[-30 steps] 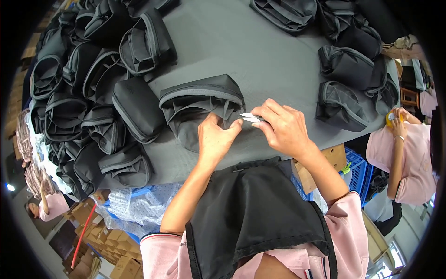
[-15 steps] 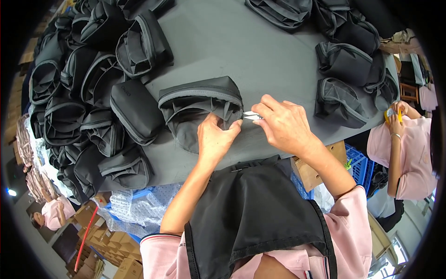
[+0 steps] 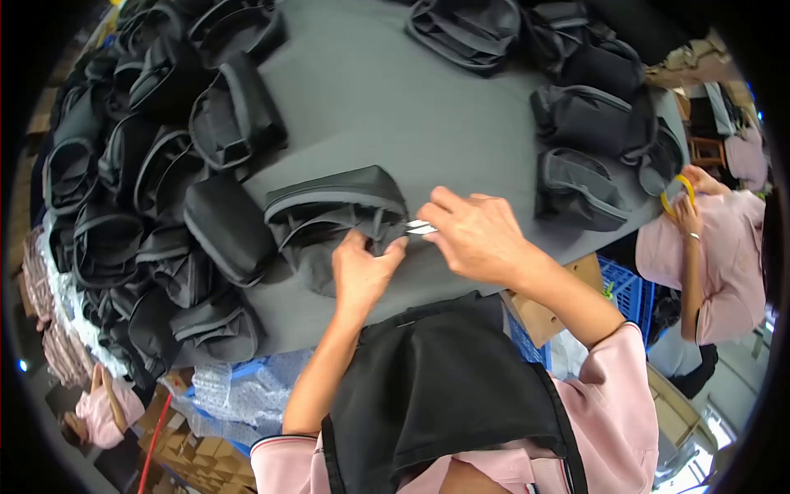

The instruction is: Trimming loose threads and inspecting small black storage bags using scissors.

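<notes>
A black zip pouch (image 3: 329, 191) lies open on the grey table in front of me, its inner lining and pockets showing. My left hand (image 3: 362, 272) grips the pouch's right end, with thumb and fingers pinched on the fabric at the zip edge. From my right hand (image 3: 477, 235) stick out the pale, pointed blades of what look like thread snips (image 3: 421, 227), their tips at that same corner. Most of this tool is hidden in the closed fingers. A closed black pouch (image 3: 229, 229) rests just left of the one I hold.
Several black pouches (image 3: 107, 239) are heaped along the table's left side, and more pouches (image 3: 584, 119) stand at the right. A blue crate (image 3: 621, 288) sits below the right table edge. At the right, a co-worker (image 3: 712, 255) handles a yellow ring-shaped thing (image 3: 676, 196).
The whole view has shifted, so the table's things sit a little lower and further left. My hands keep their hold at the pouch corner. The co-worker's yellow ring shows more fully.
</notes>
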A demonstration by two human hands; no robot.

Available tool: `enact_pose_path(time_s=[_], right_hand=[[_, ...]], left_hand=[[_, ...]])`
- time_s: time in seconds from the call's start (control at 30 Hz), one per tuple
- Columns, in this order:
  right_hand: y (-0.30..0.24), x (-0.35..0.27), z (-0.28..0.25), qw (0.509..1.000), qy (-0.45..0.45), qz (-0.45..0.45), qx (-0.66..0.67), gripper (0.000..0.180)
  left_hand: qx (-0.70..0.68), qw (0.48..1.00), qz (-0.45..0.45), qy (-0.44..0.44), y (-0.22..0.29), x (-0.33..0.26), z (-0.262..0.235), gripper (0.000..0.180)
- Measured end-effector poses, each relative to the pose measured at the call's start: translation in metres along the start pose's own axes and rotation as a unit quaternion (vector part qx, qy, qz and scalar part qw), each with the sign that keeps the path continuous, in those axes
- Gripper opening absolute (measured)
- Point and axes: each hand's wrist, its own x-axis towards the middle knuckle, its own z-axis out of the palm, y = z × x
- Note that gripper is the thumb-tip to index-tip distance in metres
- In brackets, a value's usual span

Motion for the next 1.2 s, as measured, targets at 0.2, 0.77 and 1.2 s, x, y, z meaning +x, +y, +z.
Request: enact_pose_path(time_s=[0.2,0.77,1.2], right_hand=[[0.003,0.005,-0.002,1.000,-0.028,0.009,0.005,0.016],[0.006,0.005,-0.002,0.998,-0.023,0.034,0.057,0.015],[0.034,0.016,0.035,0.967,0.029,-0.097,0.235,0.016]], left_hand=[[-0.012,1.000,-0.011,-0.012,0.010,0.001,-0.005,0.034],[-0.052,0.998,-0.026,-0.038,0.013,-0.002,-0.012,0.031],[-0.187,0.981,-0.052,-0.017,0.019,-0.005,-0.010,0.020]])
